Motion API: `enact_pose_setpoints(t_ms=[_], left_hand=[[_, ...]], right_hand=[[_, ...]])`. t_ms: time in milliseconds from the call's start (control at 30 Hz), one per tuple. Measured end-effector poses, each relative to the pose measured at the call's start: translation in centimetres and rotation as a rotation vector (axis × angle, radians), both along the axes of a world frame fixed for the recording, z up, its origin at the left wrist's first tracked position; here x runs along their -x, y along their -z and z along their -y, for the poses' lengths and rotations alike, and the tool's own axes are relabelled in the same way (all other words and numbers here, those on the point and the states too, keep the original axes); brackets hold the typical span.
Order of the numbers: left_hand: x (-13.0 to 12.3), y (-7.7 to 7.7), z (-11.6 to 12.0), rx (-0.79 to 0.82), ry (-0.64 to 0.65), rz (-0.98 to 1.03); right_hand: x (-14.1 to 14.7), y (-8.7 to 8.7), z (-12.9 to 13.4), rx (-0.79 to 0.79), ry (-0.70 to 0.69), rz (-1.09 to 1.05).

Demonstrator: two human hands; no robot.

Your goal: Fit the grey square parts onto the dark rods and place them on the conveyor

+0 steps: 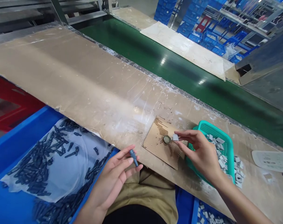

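Note:
Between the fingers of my left hand is a small dark blue plastic piece, held above the table's near edge. My right hand pinches a small light grey block between thumb and fingertips. That block is right beside a small round cap with a pale content, and I cannot tell whether they touch. The cap rests on a stained cardboard sheet. Just right of it, partly behind my right hand, stands a green basket with several grey blocks.
At left, a blue bin holds many dark blue pieces and a translucent sheet. More grey blocks lie beside the basket; another bin of blocks is below. A green conveyor belt runs behind the table. A white card lies right.

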State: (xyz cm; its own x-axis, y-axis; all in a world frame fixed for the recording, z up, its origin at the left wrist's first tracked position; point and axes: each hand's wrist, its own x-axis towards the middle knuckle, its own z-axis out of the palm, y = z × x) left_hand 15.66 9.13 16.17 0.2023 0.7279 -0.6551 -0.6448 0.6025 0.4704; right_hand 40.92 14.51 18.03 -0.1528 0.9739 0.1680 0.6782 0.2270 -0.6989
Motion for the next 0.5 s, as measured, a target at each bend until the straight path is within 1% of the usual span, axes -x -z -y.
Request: enact_pose_setpoints(t_ms=[100,200,300,367,433,500], left_hand=[[-1.3,0.4,-0.2,-0.071,-0.013,0.008],[-3.2,0.8,-0.4,-0.163,-0.078,0.001],[-5.2,1.2,-0.8,-0.222,-0.158,0.051],[-6.4,1.4,-0.9,-0.279,-0.208,0.053],[-7.2,1.4,-1.0,-0.378,-0.25,-0.029],[-7.7,1.3,-0.8,-0.506,-0.295,-0.188]], right_hand=[[0.1,-0.3,0.4,0.094,0.041,-0.215],[0.4,-1.0,0.9,0.182,0.079,-0.379],[1.3,-2.2,1.8,0.242,0.107,-0.478],[2.2,-3.1,2.7,0.261,0.119,-0.505],[3.1,-4.0,3.6,0.251,0.128,-0.505],[4.0,-4.7,4.4,0.207,0.138,-0.498]])
